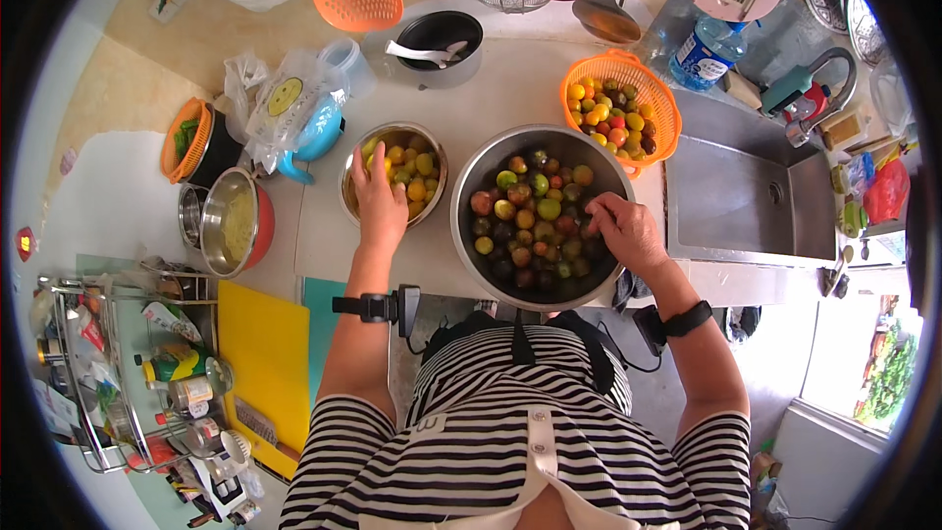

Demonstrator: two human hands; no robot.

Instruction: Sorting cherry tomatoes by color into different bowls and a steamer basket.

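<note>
My left hand point(380, 199) is over the left side of a small steel bowl point(444, 184) of yellow and greenish cherry tomatoes point(416, 188), its fingers apart; nothing shows in it. At the right inner side of a large steel basin point(469, 265) is my right hand point(622, 228), fingers curled; whether it holds a tomato cannot be seen. Red, green and dark small tomatoes point(548, 209) fill much of the basin. Behind it, an orange plastic colander point(666, 114) contains yellow, red and dark tomatoes point(614, 114).
Right of the basin is a steel sink point(728, 199) with a faucet point(831, 81). A dark pot point(441, 66) holding white spoons stands at the back. Left are a blue colander point(320, 134) under plastic bags and a red-sided bowl point(263, 224). Utensils hang along the back wall.
</note>
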